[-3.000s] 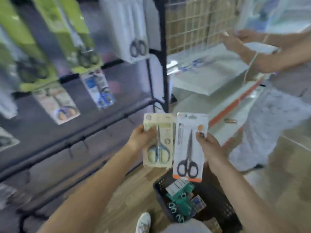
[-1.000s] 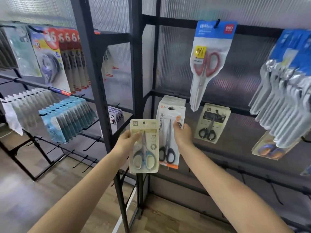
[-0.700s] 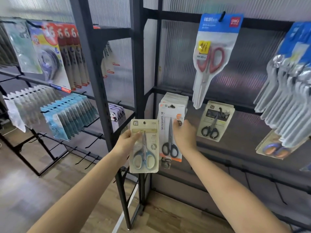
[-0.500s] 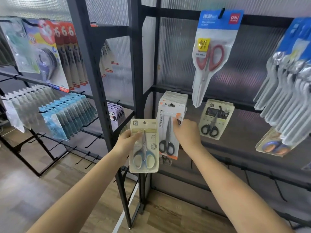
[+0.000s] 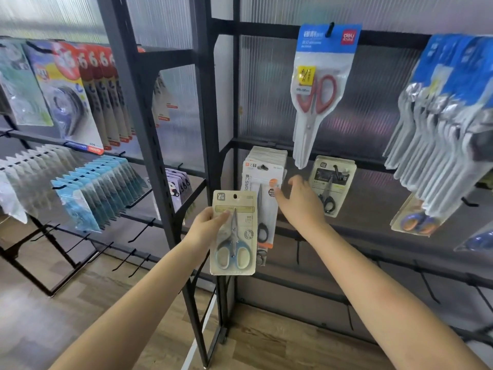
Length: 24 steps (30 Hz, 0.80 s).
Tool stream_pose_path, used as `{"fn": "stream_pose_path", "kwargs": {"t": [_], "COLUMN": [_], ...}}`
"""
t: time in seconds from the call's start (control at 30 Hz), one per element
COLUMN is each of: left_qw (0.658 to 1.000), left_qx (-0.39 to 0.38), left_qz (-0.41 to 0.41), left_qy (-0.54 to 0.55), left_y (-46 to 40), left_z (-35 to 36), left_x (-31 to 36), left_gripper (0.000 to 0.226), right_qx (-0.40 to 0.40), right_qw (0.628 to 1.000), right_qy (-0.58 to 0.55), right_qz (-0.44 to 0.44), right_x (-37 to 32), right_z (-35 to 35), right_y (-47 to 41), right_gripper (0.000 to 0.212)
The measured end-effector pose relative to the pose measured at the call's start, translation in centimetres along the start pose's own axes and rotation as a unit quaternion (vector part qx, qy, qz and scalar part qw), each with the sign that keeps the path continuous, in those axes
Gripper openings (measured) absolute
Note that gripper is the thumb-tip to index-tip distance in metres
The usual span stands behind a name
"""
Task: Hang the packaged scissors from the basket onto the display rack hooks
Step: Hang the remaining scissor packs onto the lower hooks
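Observation:
My left hand (image 5: 206, 227) grips a beige card pack of blue-handled scissors (image 5: 234, 233) by its left edge, held upright in front of the black display rack (image 5: 224, 145). Behind it a white pack of black-handled scissors (image 5: 262, 188) hangs on a hook at the front of a stack of the same packs. My right hand (image 5: 300, 205) hovers just right of that pack, fingers loosely spread, holding nothing. The basket is out of view.
On the rack hang a red-handled scissors pack (image 5: 318, 84), a small beige pack of black scissors (image 5: 332, 182) and a dense row of blue-topped packs (image 5: 448, 124). Bare hooks (image 5: 426, 284) stick out of the lower rail. Tape and stationery packs (image 5: 80, 97) fill the left rack.
My right hand let go of the white scissors pack, which now hangs on its hook, and drew back slightly to the right. The left hand still holds the beige pack.

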<state>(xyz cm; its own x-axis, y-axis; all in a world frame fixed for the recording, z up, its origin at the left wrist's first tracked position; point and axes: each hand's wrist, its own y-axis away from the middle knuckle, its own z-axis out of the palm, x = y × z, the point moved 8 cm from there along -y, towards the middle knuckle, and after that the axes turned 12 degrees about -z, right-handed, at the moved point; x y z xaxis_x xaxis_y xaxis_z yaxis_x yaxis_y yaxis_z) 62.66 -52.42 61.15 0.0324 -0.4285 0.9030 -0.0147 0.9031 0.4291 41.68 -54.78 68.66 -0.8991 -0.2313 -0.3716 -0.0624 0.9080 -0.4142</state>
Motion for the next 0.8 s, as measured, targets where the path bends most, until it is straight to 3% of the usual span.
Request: {"fn": "stream_pose_path", "kwargs": {"t": [0.07,0.2,0.43,0.6,0.8], "left_qw": [1.0,0.998,0.985,0.962,0.932], "left_qx": [-0.013,-0.057,-0.155,-0.236,-0.302], "left_qz": [0.001,0.003,-0.001,-0.023,0.014], "left_qy": [-0.01,-0.026,-0.074,-0.134,-0.202], "left_y": [0.4,1.9,4.8,7.0,11.2], "left_z": [0.7,3.2,9.8,15.6,22.3], "left_x": [-0.1,-0.7,-3.7,-7.4,-8.8], "left_gripper": [0.015,0.016,0.011,0.015,0.015], "right_qx": [-0.015,-0.081,-0.083,-0.023,0.021], "right_qw": [0.996,0.972,0.959,0.949,0.952], "right_qy": [-0.082,-0.22,-0.243,-0.239,-0.198], "right_qz": [-0.017,0.03,0.116,0.205,0.231], "right_x": [-0.6,-0.2,3.1,7.6,11.2], "right_z": [-0.5,-0.8,-2.0,-4.2,-8.9], "right_y": [0.4,3.4,12.0,18.5,23.2], "right_gripper": [0.042,0.038,0.024,0.018,0.006]}}
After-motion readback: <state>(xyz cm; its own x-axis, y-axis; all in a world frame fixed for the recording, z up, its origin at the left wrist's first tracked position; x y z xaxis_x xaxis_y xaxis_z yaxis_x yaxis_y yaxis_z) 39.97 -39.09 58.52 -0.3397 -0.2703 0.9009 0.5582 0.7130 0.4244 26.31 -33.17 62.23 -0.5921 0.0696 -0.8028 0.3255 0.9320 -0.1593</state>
